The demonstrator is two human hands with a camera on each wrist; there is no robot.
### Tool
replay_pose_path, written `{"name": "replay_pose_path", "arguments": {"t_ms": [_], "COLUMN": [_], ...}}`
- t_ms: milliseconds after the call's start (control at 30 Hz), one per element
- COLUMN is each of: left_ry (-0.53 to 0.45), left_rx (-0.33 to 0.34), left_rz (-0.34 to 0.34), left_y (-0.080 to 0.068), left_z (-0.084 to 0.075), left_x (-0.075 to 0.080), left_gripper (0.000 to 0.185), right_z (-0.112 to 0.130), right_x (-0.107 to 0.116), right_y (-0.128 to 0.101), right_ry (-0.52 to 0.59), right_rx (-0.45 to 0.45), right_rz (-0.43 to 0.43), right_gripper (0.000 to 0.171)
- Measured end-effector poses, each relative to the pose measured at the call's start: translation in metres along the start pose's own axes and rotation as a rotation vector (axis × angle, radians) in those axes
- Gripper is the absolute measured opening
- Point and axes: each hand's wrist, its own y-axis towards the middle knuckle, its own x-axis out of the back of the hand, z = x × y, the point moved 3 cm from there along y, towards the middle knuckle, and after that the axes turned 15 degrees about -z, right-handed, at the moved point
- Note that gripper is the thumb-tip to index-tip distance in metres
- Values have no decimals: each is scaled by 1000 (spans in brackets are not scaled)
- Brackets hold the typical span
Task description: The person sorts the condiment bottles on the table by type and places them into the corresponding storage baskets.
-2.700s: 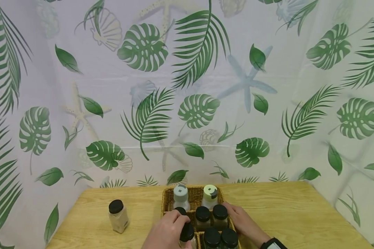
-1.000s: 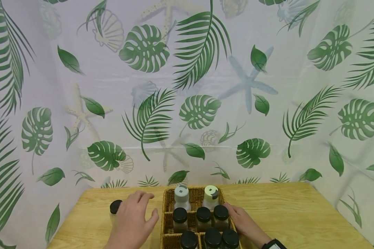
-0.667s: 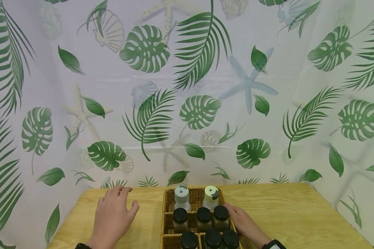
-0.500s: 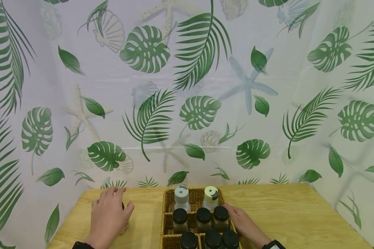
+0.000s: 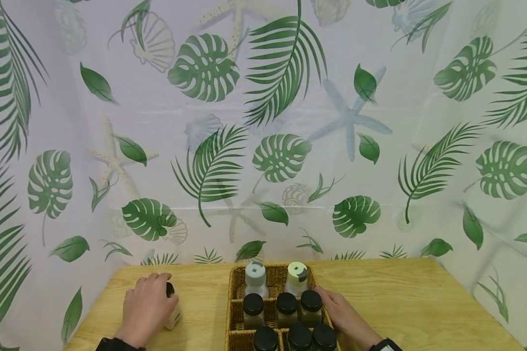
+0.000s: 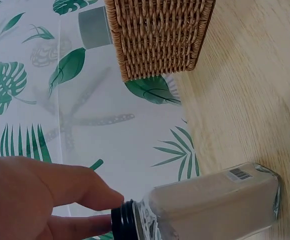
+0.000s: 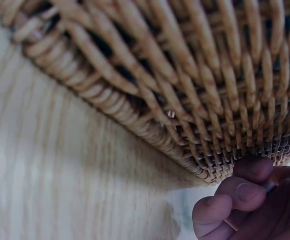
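Observation:
A lone spice jar (image 5: 174, 316) with pale powder and a black cap stands on the wooden table (image 5: 413, 302), left of the basket. My left hand (image 5: 149, 303) covers its top, and its fingers (image 6: 80, 192) curl round the black cap (image 6: 123, 221). The jar's body (image 6: 215, 205) stands on the wood. A wicker basket (image 5: 235, 282) holds several black-capped jars (image 5: 286, 303), a grey-capped bottle (image 5: 255, 274) and a pale-green-capped bottle (image 5: 296, 273). My right hand (image 5: 340, 312) holds the basket's right side, its fingertips (image 7: 235, 197) curled against the woven wall (image 7: 185, 75).
A leaf-printed curtain (image 5: 263, 122) closes off the table's back and both sides. Bare wood lies right of the basket and between the basket and the lone jar. The basket's corner (image 6: 157, 40) sits a short way from the jar.
My left hand left a black-capped jar in the basket, moved left across the table and closed over the lone jar's cap. The right hand stayed on the basket.

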Motion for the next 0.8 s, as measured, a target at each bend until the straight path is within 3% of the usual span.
{"name": "replay_pose_path", "arguments": {"t_ms": [500,800], "left_ry": [-73,-91], "left_rx": [24,0], "left_rz": [10,-57], "left_y": [1,2], "left_z": [5,5], "left_x": [-4,-9], "left_gripper": [37,31], "right_z": [-1,-1], "right_x": [-1,-1], "right_y": [0,1], "right_ry": [-9,-9], "right_rx": [-26,-37], "right_rz": [-16,-10], "right_gripper": [62,60]}}
